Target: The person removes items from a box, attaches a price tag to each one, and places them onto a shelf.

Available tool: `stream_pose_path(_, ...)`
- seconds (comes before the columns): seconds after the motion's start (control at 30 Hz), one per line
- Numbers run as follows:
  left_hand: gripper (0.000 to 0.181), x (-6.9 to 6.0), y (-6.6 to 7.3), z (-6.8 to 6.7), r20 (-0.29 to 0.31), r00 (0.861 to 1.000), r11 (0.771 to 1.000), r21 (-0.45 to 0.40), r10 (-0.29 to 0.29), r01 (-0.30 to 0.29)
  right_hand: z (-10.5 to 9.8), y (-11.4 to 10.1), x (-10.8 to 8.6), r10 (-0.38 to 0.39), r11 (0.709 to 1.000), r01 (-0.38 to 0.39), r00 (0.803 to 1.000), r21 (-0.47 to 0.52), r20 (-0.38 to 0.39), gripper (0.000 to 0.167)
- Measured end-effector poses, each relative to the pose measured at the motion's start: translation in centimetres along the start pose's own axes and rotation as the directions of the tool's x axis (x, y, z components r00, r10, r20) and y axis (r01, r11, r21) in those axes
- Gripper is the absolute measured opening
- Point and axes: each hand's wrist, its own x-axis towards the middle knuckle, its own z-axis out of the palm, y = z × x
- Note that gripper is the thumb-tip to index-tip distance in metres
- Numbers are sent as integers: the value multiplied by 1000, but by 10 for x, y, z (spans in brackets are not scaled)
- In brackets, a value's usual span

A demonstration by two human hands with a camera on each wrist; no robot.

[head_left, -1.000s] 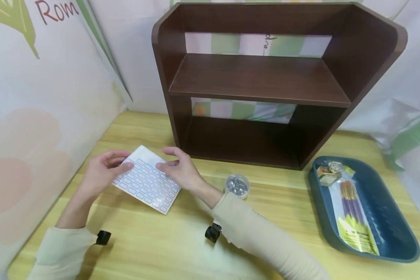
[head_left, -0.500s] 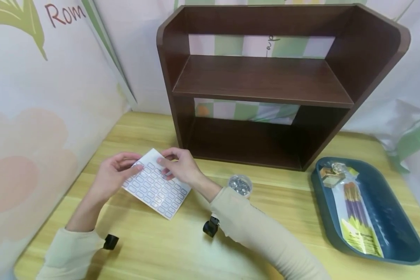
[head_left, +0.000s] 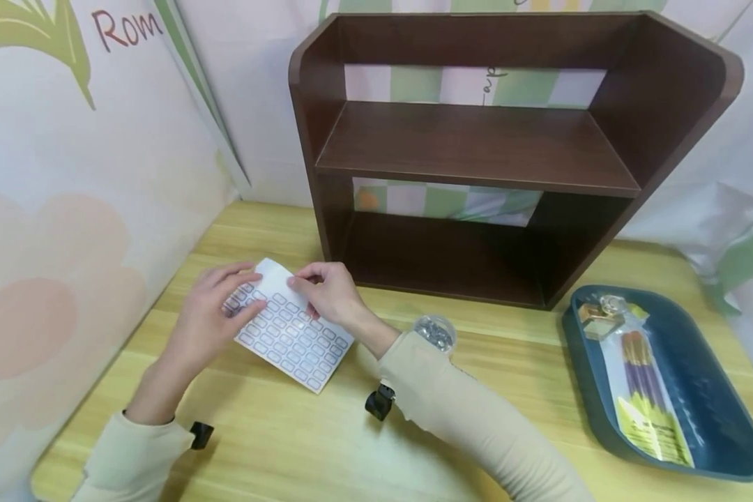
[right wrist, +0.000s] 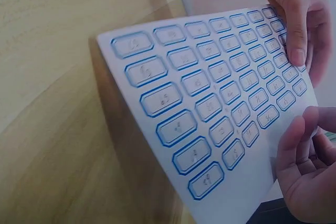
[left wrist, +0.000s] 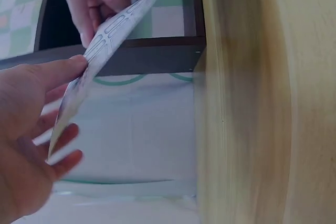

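A white sheet (head_left: 295, 335) printed with rows of small blue-outlined labels is held tilted above the table. My left hand (head_left: 210, 314) grips its left edge, thumb on the printed face and fingers behind, as the left wrist view shows at the sheet (left wrist: 113, 32). My right hand (head_left: 332, 296) pinches the upper edge, near the unprinted strip. Seen from the right wrist, the labels fill most of the sheet (right wrist: 210, 77), with the left hand (right wrist: 296, 30) at the far edge and the right hand (right wrist: 310, 166) beside the blank part.
A dark brown two-tier shelf (head_left: 477, 150) stands behind the hands. Right of the right hand is a small clear tub of shiny pieces (head_left: 435, 335). A blue tray (head_left: 721, 425) at the right holds brushes in a packet (head_left: 646, 390) and a gold-and-clear item (head_left: 600, 321).
The view has shifted, and the sheet and both hands appear slightly farther right. My left fingers have spread and reach farther over the sheet's left edge; my right hand has moved to its upper edge.
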Motion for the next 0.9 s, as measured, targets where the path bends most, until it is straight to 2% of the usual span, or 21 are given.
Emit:
stream_pose_path(0.07,38,1,1,1,-23,993,991,63,117,-115,-1,-1,1,-12,1000,12,1000,-12,-8,13)
stream_pose_path(0.13,34,2,0,3,-30,979,975,107,200,-195,-2,-2,2,-22,1000,21,1000,-21,-16,13)
stream_pose_path(0.2,32,2,-1,5,-30,967,960,138,251,-245,-3,-3,2,-27,999,26,999,-28,-24,13)
stream_pose_path(0.27,36,1,-2,7,-25,962,951,159,273,-265,-5,-4,3,-28,999,27,999,-31,-31,13)
stream_pose_path(0.5,74,-3,-4,16,-3,966,954,159,259,-256,-12,-5,7,-19,1000,19,1000,6,-15,14)
stream_pose_path(0.7,74,-5,-5,20,-18,969,961,131,247,-242,-17,-7,8,3,998,-7,997,55,77,17)
stream_pose_path(0.9,77,-6,-5,23,-42,967,961,130,250,-243,-19,-9,8,24,996,-35,992,85,125,18)
